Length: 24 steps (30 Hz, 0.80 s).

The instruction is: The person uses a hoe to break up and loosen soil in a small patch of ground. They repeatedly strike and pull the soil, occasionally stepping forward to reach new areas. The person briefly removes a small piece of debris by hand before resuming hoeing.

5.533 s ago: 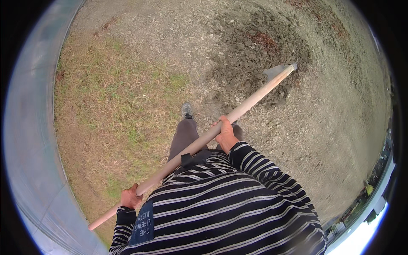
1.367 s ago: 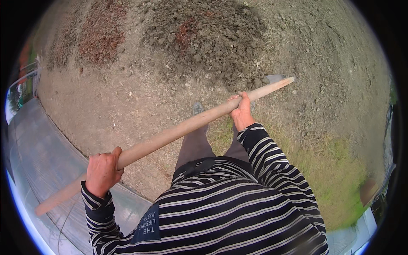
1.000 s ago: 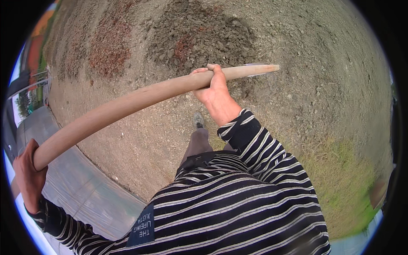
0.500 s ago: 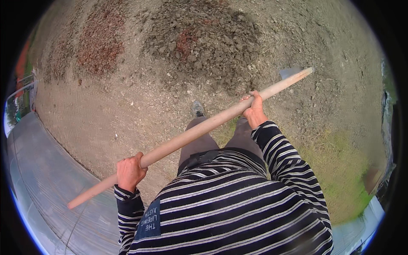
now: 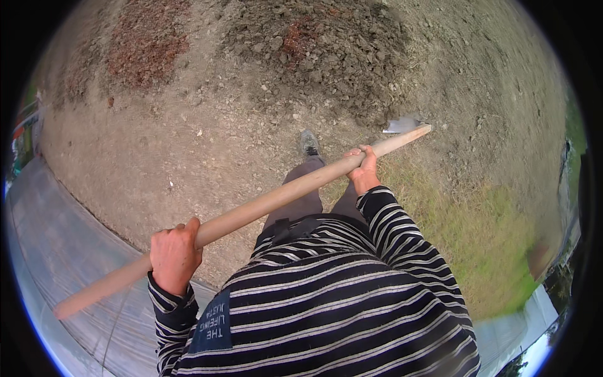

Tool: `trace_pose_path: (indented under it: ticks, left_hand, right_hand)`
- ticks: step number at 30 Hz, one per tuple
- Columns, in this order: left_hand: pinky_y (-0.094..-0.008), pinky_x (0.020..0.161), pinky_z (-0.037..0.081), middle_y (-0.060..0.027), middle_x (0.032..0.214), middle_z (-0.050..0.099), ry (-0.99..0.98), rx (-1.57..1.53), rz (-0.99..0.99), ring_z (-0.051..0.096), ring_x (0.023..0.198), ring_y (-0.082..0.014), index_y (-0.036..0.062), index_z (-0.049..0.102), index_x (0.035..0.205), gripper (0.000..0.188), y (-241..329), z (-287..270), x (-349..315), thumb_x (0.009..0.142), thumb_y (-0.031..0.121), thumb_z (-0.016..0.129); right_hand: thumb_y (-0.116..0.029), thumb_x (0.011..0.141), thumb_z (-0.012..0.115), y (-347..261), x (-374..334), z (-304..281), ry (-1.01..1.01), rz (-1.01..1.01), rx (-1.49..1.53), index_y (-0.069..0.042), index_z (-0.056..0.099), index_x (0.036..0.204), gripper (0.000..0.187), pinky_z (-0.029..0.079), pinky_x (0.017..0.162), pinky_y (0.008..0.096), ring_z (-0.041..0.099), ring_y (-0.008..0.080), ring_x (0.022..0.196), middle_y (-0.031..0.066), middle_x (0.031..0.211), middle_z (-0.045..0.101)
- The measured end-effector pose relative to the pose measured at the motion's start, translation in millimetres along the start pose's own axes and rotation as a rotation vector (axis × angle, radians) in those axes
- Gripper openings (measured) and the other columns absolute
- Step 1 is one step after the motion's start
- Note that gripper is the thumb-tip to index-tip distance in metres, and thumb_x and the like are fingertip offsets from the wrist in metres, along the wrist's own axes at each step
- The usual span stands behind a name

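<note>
A hoe (image 5: 270,206) with a long, round wooden handle slants across in front of my body, its butt at the lower left and its head at the upper right. My left hand (image 5: 174,257) is closed round the handle toward the butt end. Farther up, my right hand (image 5: 364,173) wraps it from below, short of the head. The grey metal blade (image 5: 403,124) shows at the far end, beside the lower right edge of a heap of dark, loosened soil (image 5: 352,69).
Reddish, crumbly material (image 5: 147,53) lies on the soil at the upper left. Grey plastic sheeting (image 5: 69,251) borders the ground on the left. Grass (image 5: 483,232) grows at the right. My shoe (image 5: 308,143) stands on bare dirt below the heap.
The hoe has come back to the left, its head lower and nearer to me. Both hands moved left with it, keeping their grip. The view has shifted slightly.
</note>
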<state>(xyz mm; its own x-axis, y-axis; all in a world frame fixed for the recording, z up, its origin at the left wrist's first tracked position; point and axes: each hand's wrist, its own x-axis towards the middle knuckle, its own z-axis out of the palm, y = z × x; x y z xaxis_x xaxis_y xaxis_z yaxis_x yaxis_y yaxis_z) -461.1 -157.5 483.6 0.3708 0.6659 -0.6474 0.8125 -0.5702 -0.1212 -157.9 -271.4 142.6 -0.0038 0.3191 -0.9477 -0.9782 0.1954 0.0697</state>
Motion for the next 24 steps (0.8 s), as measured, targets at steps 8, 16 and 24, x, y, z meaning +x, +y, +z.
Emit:
trace_pose_path:
  ticks: [8, 16, 24]
  left_hand:
    - [-0.0401, 0.055, 0.042, -0.0115, 0.062, 0.057, -0.028, 0.161, -0.017, 0.057, 0.061, -0.0323, 0.0082, 0.051, 0.076, 0.022, -52.5, -62.2, 14.3, 0.058, 0.005, 0.063]
    - [-0.0413, 0.058, 0.041, -0.0129, 0.064, 0.055, 0.23, 0.407, 0.14, 0.055, 0.066, -0.0333, 0.0067, 0.051, 0.078, 0.022, -70.9, -150.7, 62.1, 0.059, 0.0, 0.06]
    - [-0.0348, 0.073, 0.043, -0.0155, 0.077, 0.058, 0.582, 0.349, 0.082, 0.057, 0.081, -0.0322, 0.0061, 0.055, 0.104, 0.044, -133.3, -220.1, -22.0, 0.061, 0.004, 0.066]
  right_hand:
    - [-0.015, 0.068, 0.053, 68.0, 2.6, 42.1, -0.002, 0.05, 0.062, -0.011, 0.036, 0.06, 0.02, 0.041, 0.052, 0.0311, 0.038, 0.0161, 0.046, 0.0009, 0.051, 0.038]
    - [-0.013, 0.066, 0.052, 63.3, -1.9, 139.7, -0.009, 0.121, 0.216, -0.011, 0.034, 0.056, 0.02, 0.04, 0.052, 0.0317, 0.039, 0.0176, 0.047, 0.0012, 0.05, 0.038]
    - [-0.012, 0.069, 0.055, 92.8, -119.7, 199.1, -0.452, 0.286, 0.428, -0.009, 0.038, 0.062, 0.019, 0.043, 0.063, 0.0336, 0.044, 0.017, 0.055, 0.0029, 0.056, 0.042]
